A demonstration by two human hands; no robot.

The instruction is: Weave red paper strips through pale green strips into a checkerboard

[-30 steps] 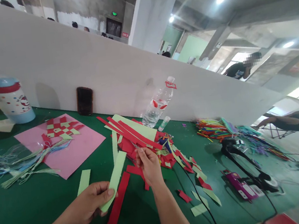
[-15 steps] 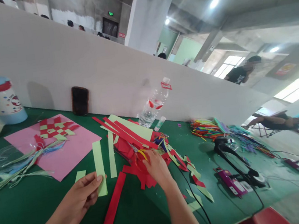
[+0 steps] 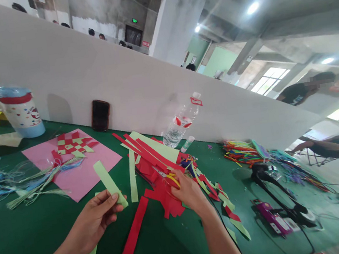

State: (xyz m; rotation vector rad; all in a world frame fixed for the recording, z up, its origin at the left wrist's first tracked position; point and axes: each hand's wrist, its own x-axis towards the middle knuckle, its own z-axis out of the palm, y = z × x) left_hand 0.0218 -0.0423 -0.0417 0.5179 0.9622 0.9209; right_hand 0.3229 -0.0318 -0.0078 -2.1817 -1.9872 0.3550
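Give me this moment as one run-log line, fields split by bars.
left hand: holds pale-green paper strip | right hand: holds yellow-handled scissors | on table: red strip between forearms, red paper pieces by scissors

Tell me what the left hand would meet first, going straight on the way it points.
Probably the pale green strip beside the red scraps, though the left hand may pass above it.

Basically bare hands and arms here: left hand [image 3: 101, 212], right hand [image 3: 188, 190], left forearm [image 3: 59, 252] and right forearm [image 3: 221, 235], all uncovered as far as you can see. Both wrists are pretty slim, and the arms widen toward the bottom edge. Left thumbnail looks short and plain, but the right hand's nails are too small to make out tbh.
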